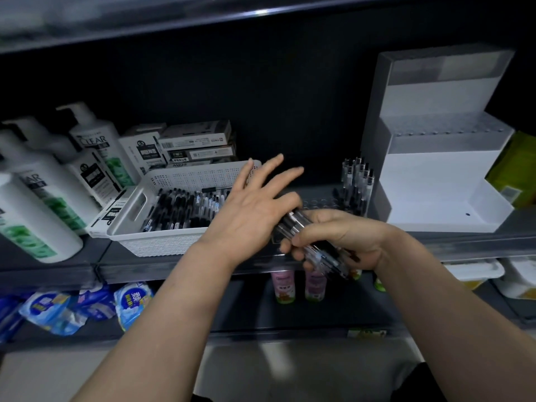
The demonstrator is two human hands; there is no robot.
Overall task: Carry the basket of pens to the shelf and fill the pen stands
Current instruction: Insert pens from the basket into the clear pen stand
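A white perforated basket [162, 242] sits on the dark shelf, with several black-and-clear pens [185, 207] lying in it. My right hand [339, 242] grips a bundle of clear pens [313, 245] in front of the shelf edge. My left hand [255, 210] hovers over the basket's right end, fingers spread, its thumb side touching the bundle's top. Right of it, a clear pen stand [322, 203] holds several upright pens [358, 175] at its right end. A taller white stepped stand [435, 175] stands at the far right with no pens showing in it.
Shampoo pump bottles [43, 195] crowd the shelf's left end, and stacked pen boxes [197, 146] lie behind the basket. The shelf's front rail [174, 268] runs below my hands. Lower shelf holds blue packets [87, 306] and small pink bottles [298, 285].
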